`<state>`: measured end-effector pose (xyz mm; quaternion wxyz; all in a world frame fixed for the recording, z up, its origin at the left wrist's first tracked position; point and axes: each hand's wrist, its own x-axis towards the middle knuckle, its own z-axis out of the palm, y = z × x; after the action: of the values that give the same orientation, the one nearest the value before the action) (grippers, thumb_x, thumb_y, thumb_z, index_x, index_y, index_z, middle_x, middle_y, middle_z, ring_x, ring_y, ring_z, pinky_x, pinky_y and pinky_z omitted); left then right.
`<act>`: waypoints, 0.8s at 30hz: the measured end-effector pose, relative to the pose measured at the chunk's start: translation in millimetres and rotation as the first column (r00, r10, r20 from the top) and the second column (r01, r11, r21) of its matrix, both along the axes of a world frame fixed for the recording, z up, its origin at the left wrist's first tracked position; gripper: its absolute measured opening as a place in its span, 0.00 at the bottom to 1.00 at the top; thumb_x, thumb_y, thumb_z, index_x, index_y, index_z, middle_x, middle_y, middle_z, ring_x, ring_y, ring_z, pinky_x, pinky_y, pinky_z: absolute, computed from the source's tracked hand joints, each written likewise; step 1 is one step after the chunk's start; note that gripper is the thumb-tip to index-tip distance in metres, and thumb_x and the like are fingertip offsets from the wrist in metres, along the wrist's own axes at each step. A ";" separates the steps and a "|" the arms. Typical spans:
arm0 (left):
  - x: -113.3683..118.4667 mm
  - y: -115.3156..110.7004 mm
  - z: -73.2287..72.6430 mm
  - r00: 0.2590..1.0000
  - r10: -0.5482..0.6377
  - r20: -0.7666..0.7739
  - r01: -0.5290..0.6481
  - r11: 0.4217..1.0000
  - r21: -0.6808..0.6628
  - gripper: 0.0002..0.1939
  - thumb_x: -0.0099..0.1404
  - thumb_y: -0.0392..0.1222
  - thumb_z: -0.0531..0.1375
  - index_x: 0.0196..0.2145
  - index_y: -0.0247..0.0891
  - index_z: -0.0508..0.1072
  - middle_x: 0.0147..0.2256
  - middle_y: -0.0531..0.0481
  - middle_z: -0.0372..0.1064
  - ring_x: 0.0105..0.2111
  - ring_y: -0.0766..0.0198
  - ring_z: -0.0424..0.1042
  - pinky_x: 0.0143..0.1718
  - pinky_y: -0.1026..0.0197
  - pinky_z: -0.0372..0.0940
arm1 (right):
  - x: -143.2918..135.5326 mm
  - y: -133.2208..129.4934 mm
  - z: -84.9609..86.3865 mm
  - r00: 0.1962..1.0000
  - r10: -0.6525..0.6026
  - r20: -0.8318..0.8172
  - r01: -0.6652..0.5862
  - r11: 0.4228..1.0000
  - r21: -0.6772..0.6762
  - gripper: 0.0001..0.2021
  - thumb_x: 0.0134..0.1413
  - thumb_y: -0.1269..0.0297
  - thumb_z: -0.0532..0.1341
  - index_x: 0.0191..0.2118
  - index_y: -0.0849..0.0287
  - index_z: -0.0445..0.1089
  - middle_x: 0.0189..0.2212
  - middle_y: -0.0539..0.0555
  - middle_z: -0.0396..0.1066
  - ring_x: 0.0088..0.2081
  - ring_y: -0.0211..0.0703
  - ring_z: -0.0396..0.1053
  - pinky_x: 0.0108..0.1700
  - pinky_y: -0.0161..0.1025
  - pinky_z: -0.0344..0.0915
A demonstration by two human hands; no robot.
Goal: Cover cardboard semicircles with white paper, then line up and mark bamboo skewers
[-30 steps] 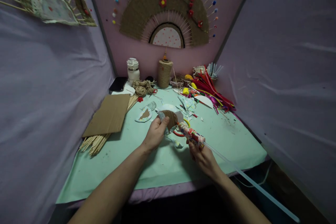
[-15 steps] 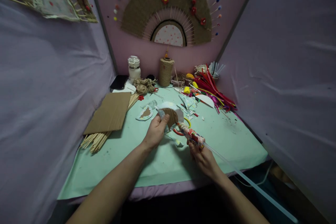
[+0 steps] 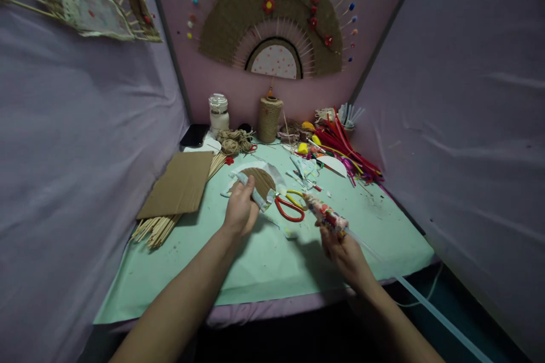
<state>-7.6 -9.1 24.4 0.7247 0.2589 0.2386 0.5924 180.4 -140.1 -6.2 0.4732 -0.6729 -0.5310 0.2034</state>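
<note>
My left hand (image 3: 242,210) is closed on a half-round cardboard piece (image 3: 260,180), its thumb on the edge where patterned fabric (image 3: 257,198) folds over. Brown corrugated board shows inside the fabric border. My right hand (image 3: 340,247) grips a glue gun (image 3: 326,212) wrapped in a colourful covering, a long clear glue stick (image 3: 438,306) trailing from its back end. The gun's nozzle points left, apart from the cardboard. Between the hands lie scissors with one red and one yellow handle (image 3: 290,210), their blades hidden behind the cardboard piece.
Left, a cardboard sheet (image 3: 181,184) rests on thin wooden sticks (image 3: 155,232). Behind stand a white-lidded jar (image 3: 219,113), a phone (image 3: 195,135) and a twine spool (image 3: 270,119). Red pipe cleaners (image 3: 347,147) and fabric scraps (image 3: 306,167) lie right. A decorated fan (image 3: 272,11) hangs on the back wall.
My left hand has moved left with the cardboard piece, now turned flatter. The glue gun has drawn away to the right and down, leaving the scissors' handles in plain view.
</note>
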 end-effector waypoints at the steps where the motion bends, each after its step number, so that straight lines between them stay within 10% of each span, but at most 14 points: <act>1: -1.4 2.1 0.8 1.000 0.004 0.029 -0.003 1.000 -0.026 0.08 0.64 0.40 0.61 0.40 0.35 0.74 0.38 0.46 0.76 0.42 0.63 0.74 0.51 0.58 0.64 | 13.0 3.8 -1.5 0.998 -0.020 0.062 0.020 1.000 -0.001 0.19 0.55 0.46 0.56 0.37 0.57 0.72 0.23 0.53 0.68 0.28 0.46 0.66 0.30 0.40 0.64; 8: -4.7 6.5 0.2 0.986 -0.109 0.126 0.125 0.984 -0.124 0.06 0.65 0.34 0.58 0.39 0.34 0.73 0.39 0.46 0.76 0.40 0.63 0.75 0.51 0.57 0.66 | 116.9 34.0 -29.5 0.812 -0.118 0.572 0.274 0.942 -0.194 0.23 0.57 0.55 0.52 0.51 0.67 0.66 0.42 0.67 0.68 0.43 0.55 0.68 0.45 0.46 0.64; 15: -2.5 3.2 -1.1 0.972 -0.197 0.129 0.212 0.971 -0.114 0.06 0.63 0.32 0.60 0.39 0.35 0.73 0.37 0.48 0.76 0.39 0.64 0.75 0.52 0.55 0.66 | 128.8 32.6 -16.8 0.631 -0.078 0.772 0.396 0.888 -0.233 0.27 0.57 0.55 0.56 0.58 0.69 0.62 0.49 0.73 0.67 0.49 0.66 0.64 0.46 0.58 0.62; 20: 2.8 -4.9 -2.5 0.968 -0.231 0.102 0.242 0.964 -0.110 0.07 0.59 0.32 0.62 0.37 0.34 0.73 0.36 0.47 0.76 0.39 0.62 0.75 0.51 0.54 0.66 | 63.1 48.8 37.8 0.976 0.034 0.217 -0.031 0.999 -0.016 0.26 0.58 0.51 0.54 0.58 0.62 0.65 0.49 0.64 0.71 0.47 0.53 0.69 0.47 0.50 0.65; 24: 6.5 -11.1 -2.5 0.967 -0.249 0.057 0.253 0.964 -0.083 0.08 0.56 0.33 0.64 0.36 0.33 0.73 0.37 0.46 0.75 0.40 0.60 0.74 0.50 0.54 0.66 | -4.6 72.0 53.3 0.978 0.190 -0.090 -0.181 0.978 0.104 0.20 0.56 0.52 0.59 0.48 0.58 0.74 0.44 0.58 0.74 0.44 0.47 0.70 0.46 0.44 0.66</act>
<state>-1.1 -20.2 21.9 0.8101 0.2406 0.2136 0.4902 175.8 -68.1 47.1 0.5094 -0.5863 -0.5764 0.2542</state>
